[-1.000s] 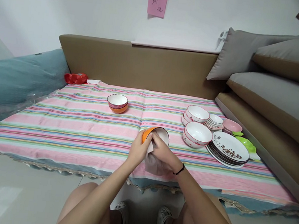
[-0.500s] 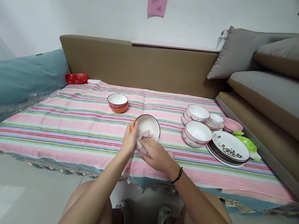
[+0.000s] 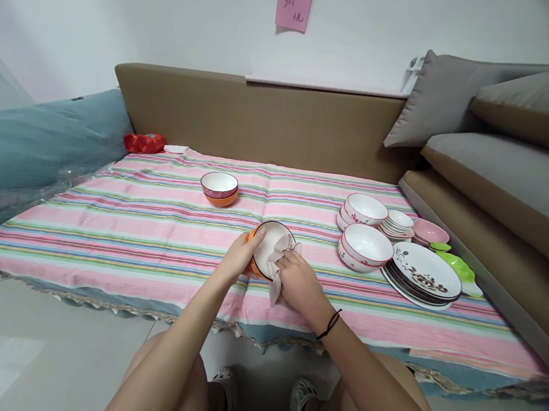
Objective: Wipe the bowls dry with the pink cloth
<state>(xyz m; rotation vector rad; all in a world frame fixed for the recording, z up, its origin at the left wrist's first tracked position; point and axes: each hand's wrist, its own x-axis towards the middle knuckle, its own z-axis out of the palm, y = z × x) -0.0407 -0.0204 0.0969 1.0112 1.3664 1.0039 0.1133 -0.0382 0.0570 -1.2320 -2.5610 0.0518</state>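
An orange bowl (image 3: 265, 247) with a white inside and dark rim is tilted toward me above the striped cloth. My left hand (image 3: 240, 254) grips its left side, thumb over the rim. A pale, crumpled cloth (image 3: 279, 252) is bunched in my right hand (image 3: 299, 280), whose fingers press it against the right side of the bowl's inside and rim. Part of the cloth hangs below the fingers. Farther back on the left, a red-patterned bowl (image 3: 219, 183) sits stacked in an orange one (image 3: 221, 200).
On the right stand white bowls with red rims (image 3: 366, 244), small white dishes (image 3: 399, 220), a stack of plates (image 3: 427, 274), pink bowls (image 3: 430, 231) and a green dish (image 3: 457, 266). Cushions (image 3: 508, 171) border that side. A red package (image 3: 144, 143) lies back left.
My right hand has moved with the cloth from the bowl's lower inside to its right rim. The bowl has shifted slightly and turned in my left hand.
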